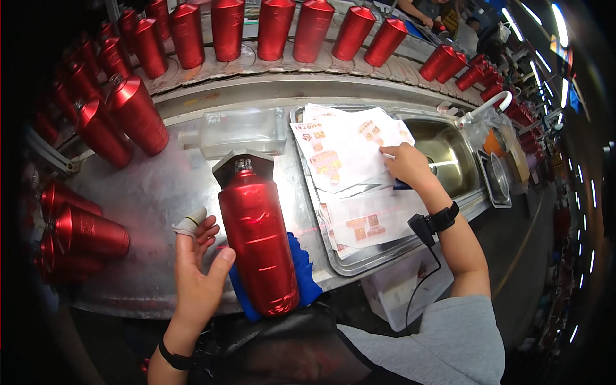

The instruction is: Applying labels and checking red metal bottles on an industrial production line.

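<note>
A shiny red metallic bottle [260, 247] lies in front of me on a blue cloth [301, 273], its bare neck pointing away and resting at a dark angular support [260, 162]. My left hand [200, 256] is open beside the bottle's left side, palm up and holding nothing. White wrapping covers one of its fingertips. My right hand [410, 165] lies on printed white sheets [346, 151] in a metal tray [359, 262], index finger stretched out on the paper. The undersides of its fingers are hidden. Something dark blue [401, 185] shows beneath the palm.
Red bottles [276, 29] line a curved conveyor [256, 67] at the back. Others stand or lean at left [138, 115]. A clear rectangular bottle [244, 131] lies behind the support. Right of the tray are a sink [449, 154], a white faucet [491, 106] and a metal bowl [497, 173].
</note>
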{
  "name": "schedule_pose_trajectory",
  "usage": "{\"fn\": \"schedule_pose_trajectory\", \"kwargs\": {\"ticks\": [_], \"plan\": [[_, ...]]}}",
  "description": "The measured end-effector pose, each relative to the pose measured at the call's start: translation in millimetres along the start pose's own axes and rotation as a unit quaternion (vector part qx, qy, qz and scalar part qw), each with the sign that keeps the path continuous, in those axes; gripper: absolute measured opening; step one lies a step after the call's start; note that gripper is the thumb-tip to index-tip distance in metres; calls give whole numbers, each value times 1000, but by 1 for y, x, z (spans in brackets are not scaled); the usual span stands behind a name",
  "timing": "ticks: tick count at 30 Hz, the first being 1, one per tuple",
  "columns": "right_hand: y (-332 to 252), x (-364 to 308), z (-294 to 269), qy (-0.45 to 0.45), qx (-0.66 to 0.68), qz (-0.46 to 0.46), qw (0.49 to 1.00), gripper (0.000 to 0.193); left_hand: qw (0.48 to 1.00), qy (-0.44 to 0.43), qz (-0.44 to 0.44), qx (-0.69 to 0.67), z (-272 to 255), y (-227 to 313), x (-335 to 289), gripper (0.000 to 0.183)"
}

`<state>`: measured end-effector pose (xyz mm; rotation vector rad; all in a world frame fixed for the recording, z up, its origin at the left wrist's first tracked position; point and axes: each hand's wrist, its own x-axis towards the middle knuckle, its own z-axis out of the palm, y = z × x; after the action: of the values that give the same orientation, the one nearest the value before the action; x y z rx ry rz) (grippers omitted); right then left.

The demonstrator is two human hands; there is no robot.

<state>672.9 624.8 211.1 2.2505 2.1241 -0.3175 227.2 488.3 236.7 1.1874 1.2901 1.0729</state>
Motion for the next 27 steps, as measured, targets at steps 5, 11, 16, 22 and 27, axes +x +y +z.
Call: {"fn": "schedule_pose_trajectory", "kwargs": {"ticks": [5, 11, 16, 22, 27], "plan": [[31, 40, 5, 52, -115, -17, 992, 35, 999, -31, -12, -14, 11, 1, 6, 75], [43, 94, 4, 93, -17, 78, 992, 46, 998, -44, -19, -51, 24, 7, 14, 79], [45, 118, 12, 115, -47, 102, 987, 45, 997, -36, -29, -63, 22, 12, 13, 78], [96, 140, 14, 175, 45, 174, 968, 31, 994, -51, -56, -83, 23, 9, 16, 80], [20, 89, -10, 310, 7, -33, 950, 19, 993, -62, -41, -92, 20, 4, 15, 81]]}}
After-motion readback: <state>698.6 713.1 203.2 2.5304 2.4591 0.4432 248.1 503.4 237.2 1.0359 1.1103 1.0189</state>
